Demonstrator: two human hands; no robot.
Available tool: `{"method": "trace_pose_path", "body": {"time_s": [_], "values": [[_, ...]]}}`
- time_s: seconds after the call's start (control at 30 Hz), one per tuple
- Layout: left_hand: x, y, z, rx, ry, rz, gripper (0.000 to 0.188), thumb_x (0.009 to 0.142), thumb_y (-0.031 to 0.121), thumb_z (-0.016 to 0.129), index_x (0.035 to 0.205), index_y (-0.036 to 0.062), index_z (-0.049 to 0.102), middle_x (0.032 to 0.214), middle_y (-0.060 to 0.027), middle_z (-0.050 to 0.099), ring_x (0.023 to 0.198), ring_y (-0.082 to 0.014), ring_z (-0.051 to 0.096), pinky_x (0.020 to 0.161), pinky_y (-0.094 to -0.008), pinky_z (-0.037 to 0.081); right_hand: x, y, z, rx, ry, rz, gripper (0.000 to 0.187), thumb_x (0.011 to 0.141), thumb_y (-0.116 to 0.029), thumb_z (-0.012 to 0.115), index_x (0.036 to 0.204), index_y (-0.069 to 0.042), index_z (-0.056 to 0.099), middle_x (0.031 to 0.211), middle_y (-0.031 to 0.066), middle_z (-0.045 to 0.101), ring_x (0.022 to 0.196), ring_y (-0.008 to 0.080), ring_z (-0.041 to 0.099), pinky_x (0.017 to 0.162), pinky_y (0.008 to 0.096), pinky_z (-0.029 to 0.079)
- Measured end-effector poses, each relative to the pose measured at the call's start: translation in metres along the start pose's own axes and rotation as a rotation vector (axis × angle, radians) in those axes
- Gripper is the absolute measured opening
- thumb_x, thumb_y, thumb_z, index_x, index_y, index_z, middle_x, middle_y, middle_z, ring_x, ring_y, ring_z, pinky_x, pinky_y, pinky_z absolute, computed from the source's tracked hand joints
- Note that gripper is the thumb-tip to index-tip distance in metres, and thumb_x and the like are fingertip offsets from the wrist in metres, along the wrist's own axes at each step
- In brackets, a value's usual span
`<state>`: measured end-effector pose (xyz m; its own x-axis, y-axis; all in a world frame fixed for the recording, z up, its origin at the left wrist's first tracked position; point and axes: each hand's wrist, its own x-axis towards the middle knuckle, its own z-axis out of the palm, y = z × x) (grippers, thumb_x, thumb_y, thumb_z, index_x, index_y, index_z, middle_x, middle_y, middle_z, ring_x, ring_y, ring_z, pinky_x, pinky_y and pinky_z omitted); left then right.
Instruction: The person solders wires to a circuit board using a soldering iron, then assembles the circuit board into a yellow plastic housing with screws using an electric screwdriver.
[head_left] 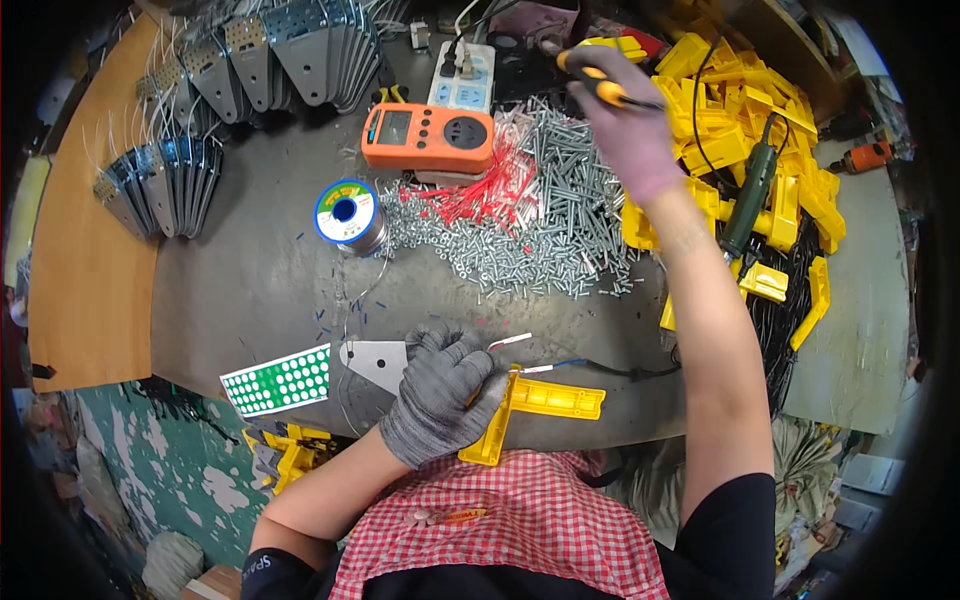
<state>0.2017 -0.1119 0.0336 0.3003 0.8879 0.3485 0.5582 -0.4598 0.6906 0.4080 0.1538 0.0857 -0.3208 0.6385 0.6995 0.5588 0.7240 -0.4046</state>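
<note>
At the near edge of the table, my left hand [440,400], in a grey knit glove, is closed on a yellow plastic part [490,435] with a trough-like arm [560,398]. A flat grey metal bracket [376,362] sticks out on the left side of this hand. By its fingers lie white-sleeved wire ends [512,341]; a black cable leads off to the right. My right hand [630,130], in a greyish-pink glove, is raised at the far right, wrapped round a yellow-and-black handled tool [612,94]. The tool's exact kind is unclear.
Behind lies a heap of screws [570,180] with red sleeves [490,190], beside an orange multimeter [430,138], solder spool [347,212] and power strip [462,80]. Metal brackets [310,55] stand far left. Yellow parts [740,110] and a green corded tool [752,200] fill the right. A green-and-white sticker sheet [277,381] lies near left.
</note>
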Motion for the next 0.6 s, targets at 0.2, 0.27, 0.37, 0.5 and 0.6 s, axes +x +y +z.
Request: {"method": "trace_pose_path", "body": {"time_s": [0.2,0.27,0.37,0.5,0.6], "values": [[-0.001,0.001,0.001,-0.023,-0.03,0.008,0.021,0.076,0.004,0.072,0.095,0.0095,0.066,0.085,-0.0064,0.064,0.082,-0.0282,0.06,0.081,-0.042,0.043,-0.07,-0.087,-0.087,0.285,0.187,0.437,0.028,0.104,-0.029,0.058,0.109,-0.002,0.061,0.091,0.0062,0.061,0.079,0.0142,0.057,0.073,0.0299,0.05],[0.001,0.002,0.0,-0.026,-0.04,0.007,0.021,0.076,0.003,0.072,0.095,0.0096,0.066,0.086,-0.0063,0.064,0.082,-0.0284,0.06,0.081,-0.0419,0.043,-0.091,-0.087,-0.086,0.147,0.018,0.392,0.025,0.108,-0.025,0.05,0.103,-0.002,0.058,0.091,0.0057,0.06,0.078,0.0128,0.055,0.071,0.0307,0.049],[0.002,0.003,0.0,-0.03,-0.035,0.012,0.022,0.075,0.003,0.073,0.094,0.0096,0.066,0.086,-0.0063,0.064,0.082,-0.0287,0.06,0.081,-0.042,0.043,-0.095,-0.11,-0.068,0.439,-0.139,0.83,0.027,0.105,-0.031,0.051,0.099,-0.006,0.058,0.075,0.0017,0.058,0.067,0.0096,0.05,0.061,0.0267,0.041],[0.002,0.006,0.001,-0.031,0.007,0.02,0.022,0.075,0.003,0.073,0.094,0.0096,0.066,0.087,-0.0065,0.064,0.084,-0.0291,0.059,0.082,-0.0427,0.042,-0.099,-0.113,-0.052,0.43,-0.173,0.819,0.025,0.104,-0.029,0.051,0.099,-0.005,0.058,0.076,0.0014,0.059,0.066,0.0094,0.051,0.062,0.0268,0.042],[0.0,0.004,0.001,-0.049,-0.023,-0.002,0.021,0.074,0.004,0.073,0.094,0.0095,0.066,0.087,-0.0066,0.064,0.085,-0.0293,0.059,0.083,-0.0432,0.041,-0.097,-0.114,-0.048,0.44,-0.185,0.766,0.025,0.103,-0.028,0.052,0.1,-0.004,0.058,0.075,0.0017,0.059,0.066,0.0099,0.052,0.062,0.0273,0.043]]}}
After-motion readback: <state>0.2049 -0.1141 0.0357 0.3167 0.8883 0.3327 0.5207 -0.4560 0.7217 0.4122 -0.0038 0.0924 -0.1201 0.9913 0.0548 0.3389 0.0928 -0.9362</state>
